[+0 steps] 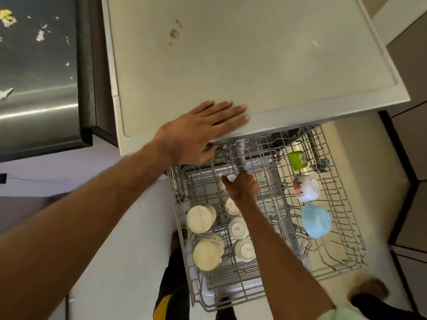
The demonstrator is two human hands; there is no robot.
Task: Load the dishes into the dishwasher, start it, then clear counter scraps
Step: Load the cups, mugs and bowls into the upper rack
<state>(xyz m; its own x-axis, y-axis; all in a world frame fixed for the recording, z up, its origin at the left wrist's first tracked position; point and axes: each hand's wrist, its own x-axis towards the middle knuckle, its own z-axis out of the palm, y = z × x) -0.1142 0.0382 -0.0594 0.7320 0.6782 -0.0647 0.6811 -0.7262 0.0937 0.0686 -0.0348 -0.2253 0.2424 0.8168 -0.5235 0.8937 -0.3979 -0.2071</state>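
The dishwasher's upper wire rack [342, 227] is pulled out below the white dishwasher top [254, 54]. My left hand [203, 128] lies flat on the front edge of that top, fingers spread, holding nothing. My right hand [242, 187] reaches into the rack and grips a small white cup [227, 180] at the rack's back left. Upside-down white cups [238, 228] and two cream bowls [201, 219] fill the rack's left side. A flowered cup [305, 188], a light blue bowl [316, 220] and a green cup [297, 160] sit on the right.
A steel counter [39, 107] at the left carries white and yellow food scraps [40, 35]. Dark cabinet fronts [413, 158] stand at the right. A foot [369, 291] and dark trousers show on the pale floor beside the rack's front.
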